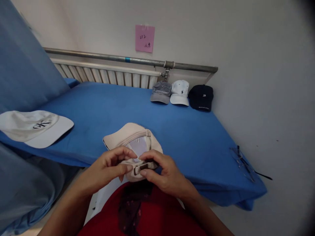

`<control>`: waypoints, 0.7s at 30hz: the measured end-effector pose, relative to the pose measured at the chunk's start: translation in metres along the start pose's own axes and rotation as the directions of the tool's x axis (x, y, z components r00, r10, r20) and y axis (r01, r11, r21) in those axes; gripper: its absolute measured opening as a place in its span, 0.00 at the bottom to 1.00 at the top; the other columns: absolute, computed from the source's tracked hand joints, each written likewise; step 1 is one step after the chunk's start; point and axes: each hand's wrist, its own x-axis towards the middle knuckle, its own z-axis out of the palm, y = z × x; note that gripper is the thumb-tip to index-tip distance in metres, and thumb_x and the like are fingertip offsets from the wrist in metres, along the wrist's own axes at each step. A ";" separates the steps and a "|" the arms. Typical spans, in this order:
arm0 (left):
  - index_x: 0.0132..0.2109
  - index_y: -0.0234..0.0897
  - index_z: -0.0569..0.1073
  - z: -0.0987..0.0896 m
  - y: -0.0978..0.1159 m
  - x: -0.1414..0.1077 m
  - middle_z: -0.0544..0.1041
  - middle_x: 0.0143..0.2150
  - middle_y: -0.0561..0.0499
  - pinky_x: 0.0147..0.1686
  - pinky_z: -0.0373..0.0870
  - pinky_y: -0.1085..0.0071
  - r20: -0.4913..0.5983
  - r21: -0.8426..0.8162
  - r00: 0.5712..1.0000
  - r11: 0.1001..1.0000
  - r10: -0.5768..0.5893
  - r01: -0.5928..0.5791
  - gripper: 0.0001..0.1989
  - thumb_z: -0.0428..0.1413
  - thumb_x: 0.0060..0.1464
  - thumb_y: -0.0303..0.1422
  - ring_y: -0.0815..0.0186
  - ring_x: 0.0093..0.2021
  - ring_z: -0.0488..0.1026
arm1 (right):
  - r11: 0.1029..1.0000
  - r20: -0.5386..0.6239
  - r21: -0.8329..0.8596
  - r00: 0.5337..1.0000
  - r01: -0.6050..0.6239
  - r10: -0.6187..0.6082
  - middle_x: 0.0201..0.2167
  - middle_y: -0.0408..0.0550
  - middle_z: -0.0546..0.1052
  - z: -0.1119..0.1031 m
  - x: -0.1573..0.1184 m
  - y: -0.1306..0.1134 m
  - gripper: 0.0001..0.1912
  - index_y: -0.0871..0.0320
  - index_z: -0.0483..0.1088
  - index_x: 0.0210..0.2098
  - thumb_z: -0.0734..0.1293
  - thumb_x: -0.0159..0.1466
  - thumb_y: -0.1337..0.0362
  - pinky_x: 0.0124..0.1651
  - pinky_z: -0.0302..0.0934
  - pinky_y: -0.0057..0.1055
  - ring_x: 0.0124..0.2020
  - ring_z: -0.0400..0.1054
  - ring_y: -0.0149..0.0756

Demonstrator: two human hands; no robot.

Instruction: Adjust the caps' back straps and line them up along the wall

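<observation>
A beige cap (128,132) lies upturned at the near edge of the blue-covered surface, its brim pointing up and left and its inside showing. My left hand (110,167) pinches the back edge of this cap, left of the strap. On the other side, my right hand (164,168) has thumb and fingers closed on the strap end beside the dark buckle (137,169). The fingertips of both hands almost meet above the strap. Part of the cap's back is hidden behind my fingers.
A white cap (46,127) lies at the left. Grey (161,91), white (179,92) and navy (201,96) caps stand in a row at the back. Eyeglasses (243,164) rest near the right edge. Behind are a radiator (105,73) and a pipe (103,56); a blue curtain (27,62) hangs left.
</observation>
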 end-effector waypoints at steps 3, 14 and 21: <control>0.39 0.36 0.74 0.000 0.002 -0.002 0.71 0.30 0.54 0.26 0.66 0.78 0.021 0.028 0.999 0.999 -0.030 0.029 0.07 0.58 0.55 0.34 0.72 0.28 0.67 | 0.999 0.010 0.023 0.999 -0.033 0.032 0.31 0.39 0.74 0.001 0.002 -0.003 0.08 0.55 0.71 0.37 0.67 0.57 0.71 0.34 0.58 0.25 0.30 0.65 0.28; 0.36 0.37 0.74 0.002 0.007 -0.005 0.71 0.34 0.54 0.31 0.64 0.77 0.120 0.362 0.990 0.932 -0.072 0.024 0.07 0.59 0.55 0.36 0.71 0.32 0.67 | 0.999 -0.041 -0.039 0.998 0.035 -0.037 0.30 0.39 0.73 0.000 -0.002 -0.005 0.09 0.56 0.71 0.35 0.67 0.56 0.74 0.33 0.58 0.25 0.29 0.65 0.28; 0.38 0.40 0.78 -0.011 0.018 -0.011 0.75 0.38 0.50 0.42 0.67 0.72 0.222 0.506 0.974 0.848 0.048 -0.157 0.09 0.54 0.59 0.36 0.65 0.40 0.70 | 0.980 -0.024 -0.087 0.983 0.179 -0.182 0.31 0.43 0.75 -0.011 -0.001 -0.007 0.09 0.55 0.72 0.40 0.67 0.59 0.70 0.39 0.61 0.32 0.33 0.67 0.33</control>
